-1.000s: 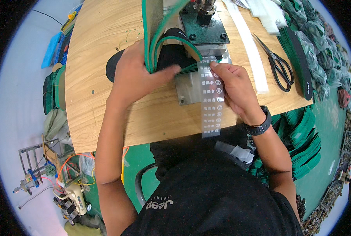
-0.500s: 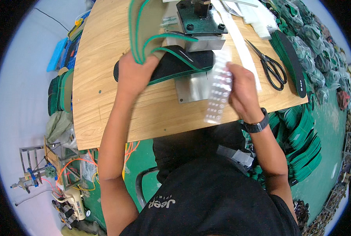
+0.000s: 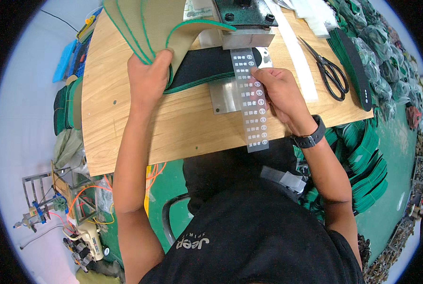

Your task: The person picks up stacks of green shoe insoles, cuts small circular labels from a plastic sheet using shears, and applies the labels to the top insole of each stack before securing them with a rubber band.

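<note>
Gripping bent-back insoles (image 3: 161, 23) in left hand (image 3: 147, 78), apparently exposing the black insole (image 3: 199, 66) below; pinching clear strip (image 3: 250, 102) in right hand (image 3: 282, 92), probably steadying it across that insole's right end.

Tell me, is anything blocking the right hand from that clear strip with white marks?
Nothing visible: the right hand pinches the clear strip by its right edge. The strip's top end overlaps the black insole in view; whether they touch is unclear.
</note>
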Available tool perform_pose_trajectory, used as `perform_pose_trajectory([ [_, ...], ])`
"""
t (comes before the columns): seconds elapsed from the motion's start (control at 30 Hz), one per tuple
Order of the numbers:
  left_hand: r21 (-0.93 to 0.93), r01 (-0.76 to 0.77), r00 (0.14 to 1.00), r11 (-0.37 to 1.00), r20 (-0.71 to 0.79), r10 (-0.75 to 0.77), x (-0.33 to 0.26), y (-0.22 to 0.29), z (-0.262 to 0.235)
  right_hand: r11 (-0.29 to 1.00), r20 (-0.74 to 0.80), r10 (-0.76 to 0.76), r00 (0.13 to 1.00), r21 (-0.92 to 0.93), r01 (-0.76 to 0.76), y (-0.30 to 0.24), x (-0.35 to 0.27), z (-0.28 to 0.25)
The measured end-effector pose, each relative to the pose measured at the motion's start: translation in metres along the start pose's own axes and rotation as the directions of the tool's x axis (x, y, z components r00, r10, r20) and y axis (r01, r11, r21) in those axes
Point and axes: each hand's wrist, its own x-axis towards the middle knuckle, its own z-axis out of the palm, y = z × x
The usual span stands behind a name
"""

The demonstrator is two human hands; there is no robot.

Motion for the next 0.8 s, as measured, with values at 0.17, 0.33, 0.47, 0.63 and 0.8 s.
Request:
perform_pose_trajectory([
  [0.17,-0.058,-0.014,0.998,0.998,-0.065,0.011,-0.009,0.005,0.009,0.996,-0.001,0.021,1.000,-0.085,-0.021,-0.002,-0.002,0.002],
  [0.33,0.201,-0.092,0.980,0.975,0.192,0.052,-0.007,0.009,0.006,0.997,0.014,0.008,1.000,-0.071,-0.007,-0.002,0.000,0.003],
  [0.47,0.366,-0.491,0.844,0.791,0.426,0.327,-0.002,0.012,0.013,1.000,0.016,0.006,1.000,-0.026,-0.005,-0.004,-0.002,0.002],
  [0.63,0.449,-0.519,0.839,0.728,0.432,0.332,-0.006,0.013,0.016,0.998,0.046,-0.067,0.997,-0.011,0.068,-0.001,-0.005,0.000],
  [0.8,0.368,-0.472,0.860,0.801,0.393,0.327,-0.007,0.007,0.009,0.977,-0.181,-0.154,0.971,0.118,0.177,0.010,-0.012,-0.014],
])
